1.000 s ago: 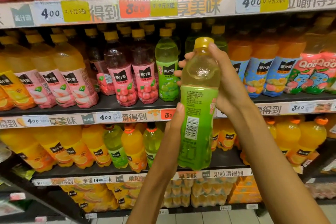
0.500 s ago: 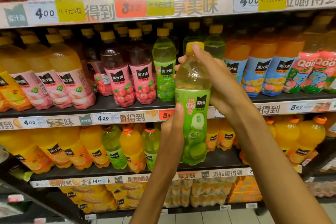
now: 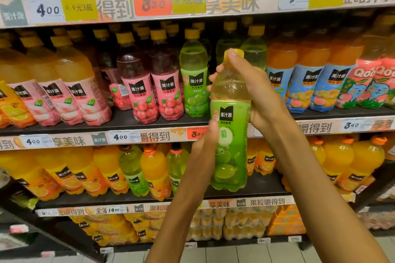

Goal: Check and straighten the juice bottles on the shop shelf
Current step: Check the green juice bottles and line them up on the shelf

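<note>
1. Shelf [image 3: 149, 121]: a middle tier packed with juice bottles in colour blocks, pale orange at left, pink, green, then deep orange at right. Labels mostly face the aisle, likely so shoppers read brand and flavour at a glance. Price strips run along each shelf edge.

2. Gap: a dark slot sits in the green block, behind the held bottle; judged to be its home spot.

3. Green bottle [image 3: 230, 134]: off the shelf, held upright in front of the middle tier, front label and grape picture turned toward the camera. Judged mid-check, with label facing sorted before it goes back.

4. Right hand [image 3: 254, 92]: grip clamped round the bottle's clear shoulder, one fingertip reaching the yellow cap [image 3: 235, 54]. A high hold lets the bottle be spun and steered.

5. Left hand [image 3: 205, 151]: fingers wrapped behind the lower label, thumb on its front edge; grip closed on the bottle, steadying the base.

6. Neighbouring green bottle [image 3: 193, 74]: stands upright just left of the gap, label forward, a handy reference for alignment.
</note>
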